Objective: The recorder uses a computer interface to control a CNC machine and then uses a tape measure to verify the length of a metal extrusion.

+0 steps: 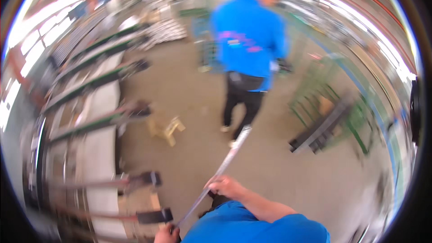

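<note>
A long, thin silvery metal strip slants from the lower left up toward the middle of the view. My right hand is closed around it partway along. At its near end, my left hand grips it low at the picture's edge, partly cut off. The strip's far end overlaps the lower legs of a co-worker in a blue shirt, and whether it touches them I cannot tell. Motion blurs much of the picture.
Along the left runs a workbench with several padded arms jutting into the aisle. A small wooden stool stands on the floor ahead. To the right, a green metal rack bears dark long profiles. Stacked silvery material lies farther back.
</note>
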